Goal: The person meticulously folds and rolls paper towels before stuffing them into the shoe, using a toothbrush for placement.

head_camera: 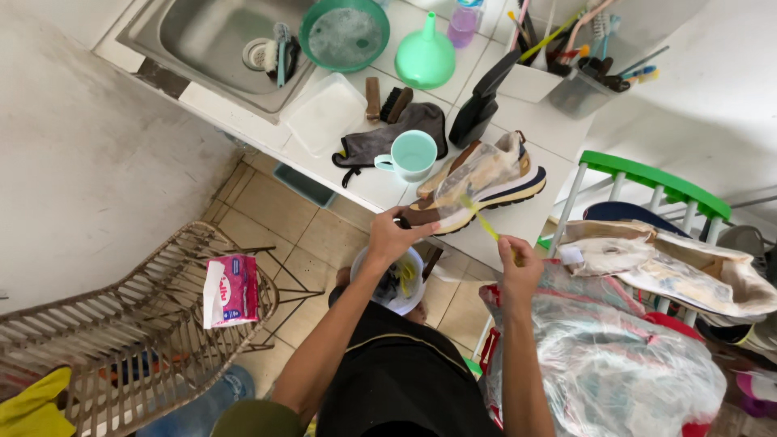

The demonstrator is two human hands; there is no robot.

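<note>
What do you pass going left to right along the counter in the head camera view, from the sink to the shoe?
Sink → green basin → clear plastic lid → mint mug → sneaker, with the left hand at its heel and the right hand holding a yellow brush.

Bright, even daylight fills the scene, strongest on the white counter (380,186) and the pale wall at far right, which wash out nearly to pure white. Shadows are soft and short. Glare glints on the crinkled plastic bag (623,364) at near right. The wide lens bends straight lines toward the edges. The near edge looks soft, while the middle stays sharp.
</note>
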